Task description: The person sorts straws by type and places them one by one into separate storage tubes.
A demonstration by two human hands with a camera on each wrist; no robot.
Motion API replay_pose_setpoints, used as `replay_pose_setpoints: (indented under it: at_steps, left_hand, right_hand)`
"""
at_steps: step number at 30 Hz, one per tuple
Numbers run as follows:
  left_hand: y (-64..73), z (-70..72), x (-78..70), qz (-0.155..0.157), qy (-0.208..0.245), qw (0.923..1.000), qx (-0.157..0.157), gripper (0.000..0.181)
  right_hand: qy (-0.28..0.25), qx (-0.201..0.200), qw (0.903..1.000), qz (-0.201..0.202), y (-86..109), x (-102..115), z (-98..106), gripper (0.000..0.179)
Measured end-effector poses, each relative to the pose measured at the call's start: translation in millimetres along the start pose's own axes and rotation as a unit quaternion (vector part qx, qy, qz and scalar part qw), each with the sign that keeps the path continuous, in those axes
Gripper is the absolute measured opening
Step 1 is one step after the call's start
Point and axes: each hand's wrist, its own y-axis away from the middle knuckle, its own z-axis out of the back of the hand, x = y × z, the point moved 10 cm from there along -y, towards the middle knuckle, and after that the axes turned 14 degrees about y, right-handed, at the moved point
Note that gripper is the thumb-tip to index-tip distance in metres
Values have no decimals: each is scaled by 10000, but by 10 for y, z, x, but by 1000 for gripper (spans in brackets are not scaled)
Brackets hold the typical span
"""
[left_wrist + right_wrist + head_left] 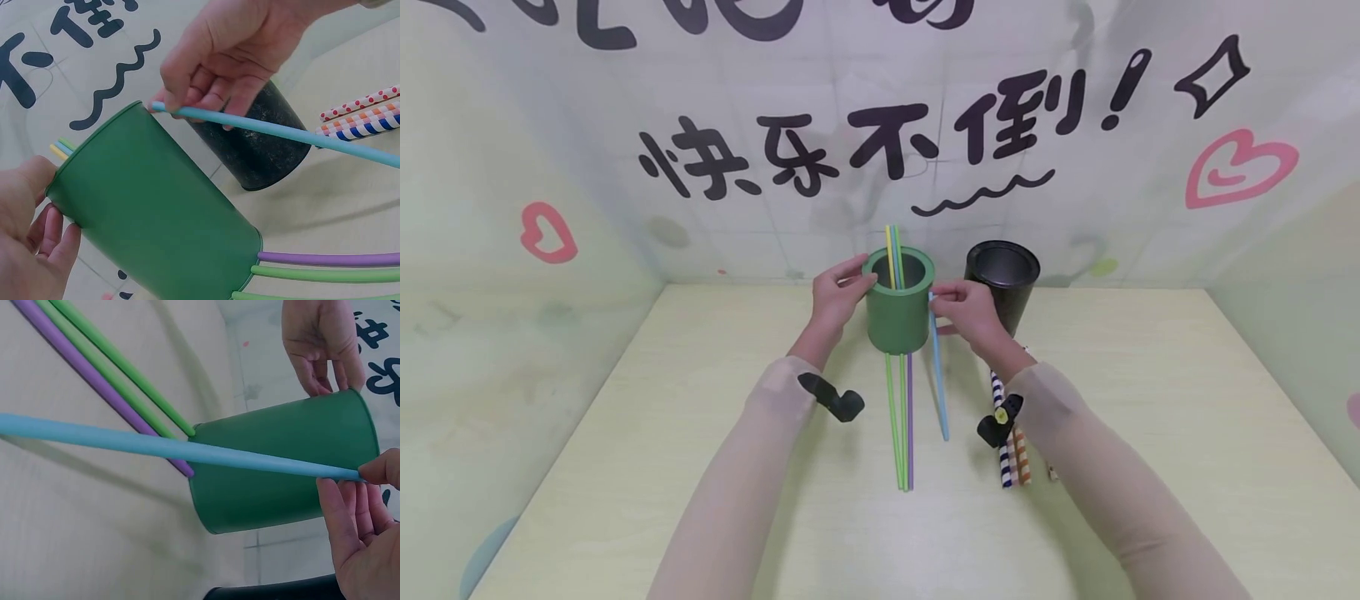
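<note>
A green cup [898, 321] stands on the table with a few yellow, blue and green straws [893, 254] upright inside it. At its left rim, my left hand [837, 292] holds the cup with thumb and fingertips. My right hand [967, 310] pinches the upper end of a light blue straw [939, 375], close beside the cup's right side. That straw slants down toward me, outside the cup. In the right wrist view the blue straw [250, 459] crosses in front of the green cup [275, 506], its pinched end near the rim.
Two green straws [895, 433] and a purple straw [911, 450] lie in front of the green cup. A black cup [1017, 304] stands to the right, behind my right hand. Striped paper straws [1022, 458] and a red-dotted straw [362, 103] lie before it. A printed backdrop [760, 242] rises behind the table.
</note>
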Motion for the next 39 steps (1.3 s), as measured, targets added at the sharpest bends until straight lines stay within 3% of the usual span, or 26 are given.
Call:
replay_pose_setpoints:
  at_steps: [5, 17, 21, 29, 39]
  left_hand:
    - [3, 3, 2, 19, -30, 10000, -9, 40]
    - [-1, 5, 26, 50, -8, 10000, -2, 40]
    - [-1, 1, 16, 33, -33, 10000, 10, 40]
    - [-16, 0, 31, 72, -13, 10000, 22, 41]
    - [-20, -1, 21, 48, -11, 10000, 35, 40]
  right_hand:
    - [157, -24, 9997, 178, -8, 98, 57, 28]
    - [-144, -236, 9983, 514, -36, 460, 214, 28]
    - [-185, -351, 9969, 686, -78, 678, 274, 27]
    - [-277, -623, 9879, 1395, -127, 1202, 410, 22]
    - [-560, -914, 9738, 2007, -44, 1717, 553, 21]
